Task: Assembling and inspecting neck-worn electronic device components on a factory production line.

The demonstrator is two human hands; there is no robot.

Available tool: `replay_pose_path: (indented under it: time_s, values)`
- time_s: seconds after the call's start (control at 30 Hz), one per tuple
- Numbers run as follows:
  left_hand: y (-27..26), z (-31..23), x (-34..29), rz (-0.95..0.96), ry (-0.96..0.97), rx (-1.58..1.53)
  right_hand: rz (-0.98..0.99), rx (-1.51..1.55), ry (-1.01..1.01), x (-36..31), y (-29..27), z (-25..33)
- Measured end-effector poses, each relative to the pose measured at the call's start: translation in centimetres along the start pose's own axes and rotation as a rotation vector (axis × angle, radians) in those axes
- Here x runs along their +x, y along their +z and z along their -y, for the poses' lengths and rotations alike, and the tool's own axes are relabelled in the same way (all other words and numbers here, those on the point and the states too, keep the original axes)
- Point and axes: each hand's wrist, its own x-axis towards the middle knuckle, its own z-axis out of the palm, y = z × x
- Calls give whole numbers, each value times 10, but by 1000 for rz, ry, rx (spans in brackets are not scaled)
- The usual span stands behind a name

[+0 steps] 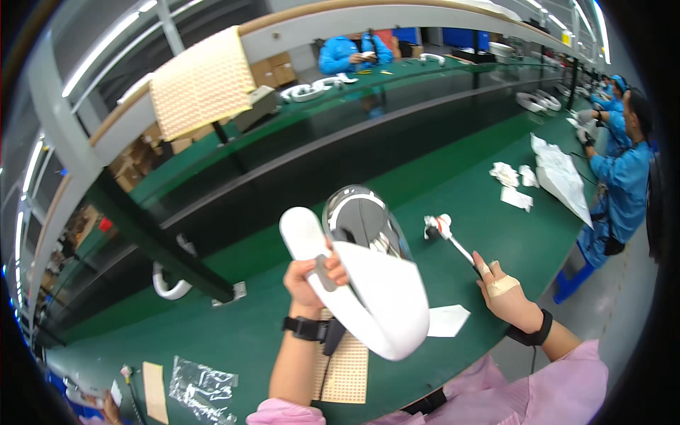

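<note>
My left hand (309, 281) is closed around one arm of a white, curved, loop-shaped plastic device (389, 283), held above the table. A clear domed cover (358, 205) with grey and dark parts inside shows behind the loop. To the right, my right hand (504, 292), with a beige patch on its back, has its fingers bent at the near end of a thin white-handled tool (459, 244). That tool's far end is white, orange and dark; its exact kind is unclear. Below the device lie a beige dotted sheet (347, 372) and a white paper piece (448, 321).
Crumpled white wipes (504, 174) and a white plastic bag (563, 177) lie at the right. A clear plastic bag (202, 389) is at the lower left. A dark post (159, 234) rises at left. Co-workers in blue (623, 177) work along the right edge.
</note>
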Motion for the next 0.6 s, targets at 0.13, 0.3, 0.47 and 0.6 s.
replay_pose_path:
  time_s: [0.13, 0.3, 0.47, 0.6]
  values:
    - [-20, 10, 1, 30, -52, -248, -121, -155, -219, 16, -15, 4]
    - [-8, 5, 1, 314, -280, -520, 233, 827, -442, 62, -101, 75]
    - [-3, 24, 6, 393, -320, -568, 608, 1634, -588, 71, -94, 165]
    - [-6, 27, 9, 506, -324, -565, 940, 1831, -541, 72, -88, 202]
